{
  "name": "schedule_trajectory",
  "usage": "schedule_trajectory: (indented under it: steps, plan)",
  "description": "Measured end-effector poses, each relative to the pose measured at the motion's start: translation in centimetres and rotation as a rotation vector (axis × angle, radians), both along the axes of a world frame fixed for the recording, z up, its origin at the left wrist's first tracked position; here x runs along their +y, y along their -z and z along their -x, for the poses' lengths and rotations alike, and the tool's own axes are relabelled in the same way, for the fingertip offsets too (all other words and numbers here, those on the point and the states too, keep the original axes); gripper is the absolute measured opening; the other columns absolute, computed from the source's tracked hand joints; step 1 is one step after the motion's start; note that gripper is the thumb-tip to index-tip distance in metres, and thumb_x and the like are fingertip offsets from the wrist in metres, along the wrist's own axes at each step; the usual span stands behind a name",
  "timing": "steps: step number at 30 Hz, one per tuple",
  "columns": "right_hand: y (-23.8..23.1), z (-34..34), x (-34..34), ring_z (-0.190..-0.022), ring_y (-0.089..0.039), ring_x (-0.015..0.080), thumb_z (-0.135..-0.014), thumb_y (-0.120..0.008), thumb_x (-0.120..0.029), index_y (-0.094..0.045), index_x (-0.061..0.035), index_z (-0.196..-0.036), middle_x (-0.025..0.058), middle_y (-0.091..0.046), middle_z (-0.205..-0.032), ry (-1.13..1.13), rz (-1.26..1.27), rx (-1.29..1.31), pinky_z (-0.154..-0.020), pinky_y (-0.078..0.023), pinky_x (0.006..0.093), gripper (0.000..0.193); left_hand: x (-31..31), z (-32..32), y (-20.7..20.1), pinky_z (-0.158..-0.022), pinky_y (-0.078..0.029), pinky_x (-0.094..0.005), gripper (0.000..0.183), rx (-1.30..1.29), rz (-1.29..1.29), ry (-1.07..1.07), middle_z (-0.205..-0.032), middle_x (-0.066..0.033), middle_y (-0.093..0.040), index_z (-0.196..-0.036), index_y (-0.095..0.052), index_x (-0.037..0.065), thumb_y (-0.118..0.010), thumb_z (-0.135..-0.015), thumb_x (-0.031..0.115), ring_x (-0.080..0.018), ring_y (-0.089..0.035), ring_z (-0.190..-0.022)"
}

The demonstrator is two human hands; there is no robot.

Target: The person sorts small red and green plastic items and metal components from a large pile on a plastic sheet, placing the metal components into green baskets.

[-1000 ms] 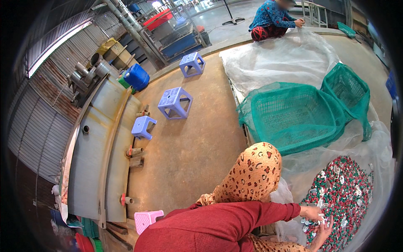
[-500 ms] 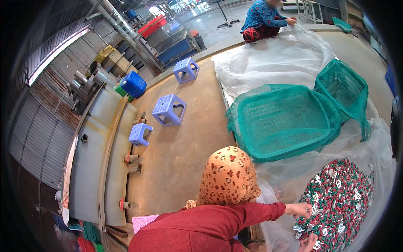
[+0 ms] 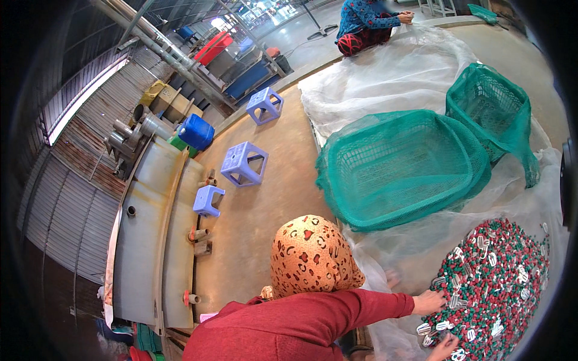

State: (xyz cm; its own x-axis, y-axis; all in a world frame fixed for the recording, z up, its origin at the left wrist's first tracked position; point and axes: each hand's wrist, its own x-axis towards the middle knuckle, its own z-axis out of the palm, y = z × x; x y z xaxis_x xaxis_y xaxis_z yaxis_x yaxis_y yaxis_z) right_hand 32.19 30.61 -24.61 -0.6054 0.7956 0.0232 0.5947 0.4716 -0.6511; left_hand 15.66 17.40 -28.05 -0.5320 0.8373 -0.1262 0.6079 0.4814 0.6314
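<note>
Neither of my own hands shows in the head view. Close in front, a co-worker in a red sleeve [image 3: 355, 307] and a leopard-print head covering [image 3: 310, 256] leans toward a heap of small red, green and white pieces [image 3: 497, 271]. Flat white pieces with dark stripes lie among them. The co-worker's hand [image 3: 428, 302] reaches to the heap's left side, its fingertips at the striped pieces. A second hand [image 3: 444, 348] is at the heap's lower edge; its arm is cut off by the frame, and it seems to be the same co-worker's.
Green net-covered baskets [image 3: 397, 219] stand beyond the heap on whitish sheeting [image 3: 361, 78]. Farther off, another person [image 3: 364, 27] in blue holds the sheet's edge. Purple stools [image 3: 244, 162] stand on the brown floor. A long metal trough [image 3: 141, 240] with pipe stubs runs along the left.
The view has shifted a little, so the stools and trough sit farther right and the baskets slightly higher. The co-worker's hands stay at the heap, with small finger movements.
</note>
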Motion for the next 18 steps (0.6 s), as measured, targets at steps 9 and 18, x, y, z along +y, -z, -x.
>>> schedule_trajectory:
  steps: [9,18]
  plan:
    - [-1.3,-0.6,0.6,-0.095,-0.055,0.0288,-0.081,-0.058,-0.011,-0.057,-0.0002,-0.108,0.0163,-0.057,-0.105,0.336,1.427,0.923,-0.082,-0.048,0.0392,0.029,2.9,-6.0,0.9,-0.059,-0.05,-0.0427,0.036,0.096,0.01,0.196,-0.097,-0.0286,-0.05,-0.101,-0.057,0.006,-0.065,-0.07,0.023,-0.0344,-0.061,-0.074]
    - [-6.2,-5.4,1.5,-0.079,-0.061,0.0139,-0.085,-0.055,-0.013,-0.035,-0.0045,-0.137,0.007,-0.059,-0.095,0.001,1.116,0.562,-0.062,-0.052,0.0267,0.056,2.9,-4.3,-1.7,-0.057,-0.049,-0.0417,0.008,0.058,-0.116,0.27,-0.076,-0.0145,-0.059,-0.071,-0.061,0.007,-0.057,-0.073,0.014,-0.0289,-0.06,-0.065]
